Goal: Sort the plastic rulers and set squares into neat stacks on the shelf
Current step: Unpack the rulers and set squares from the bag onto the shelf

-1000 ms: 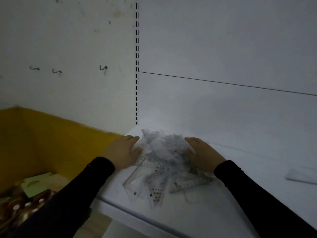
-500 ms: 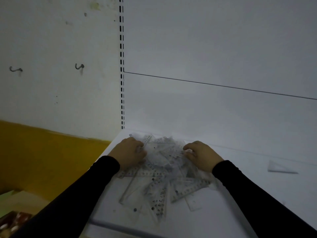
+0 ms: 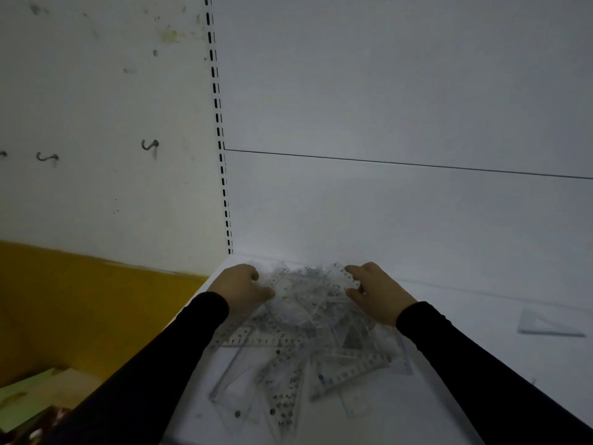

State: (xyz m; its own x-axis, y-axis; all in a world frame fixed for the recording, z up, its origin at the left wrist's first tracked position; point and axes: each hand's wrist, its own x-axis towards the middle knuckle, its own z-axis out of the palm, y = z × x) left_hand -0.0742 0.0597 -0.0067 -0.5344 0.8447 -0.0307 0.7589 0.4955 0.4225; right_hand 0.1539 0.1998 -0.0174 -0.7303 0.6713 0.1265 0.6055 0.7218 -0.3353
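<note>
A jumbled pile of clear plastic rulers and set squares (image 3: 298,342) lies on the white shelf (image 3: 465,316), near its left end. My left hand (image 3: 240,289) grips the pile's far left edge with curled fingers. My right hand (image 3: 373,292) pinches a clear ruler (image 3: 346,276) at the pile's far right, lifting its end. A lone clear set square (image 3: 545,326) lies flat on the shelf far to the right.
The shelf's white back panel (image 3: 385,203) rises close behind the pile, with a slotted upright (image 3: 221,155) at its left. Left of the shelf stands a yellow wall (image 3: 80,300), with boxed goods (image 3: 25,409) below it.
Both hands have moved toward the back of the pile and closed on pieces there. The right hand has raised the end of a ruler. The camera has shifted.
</note>
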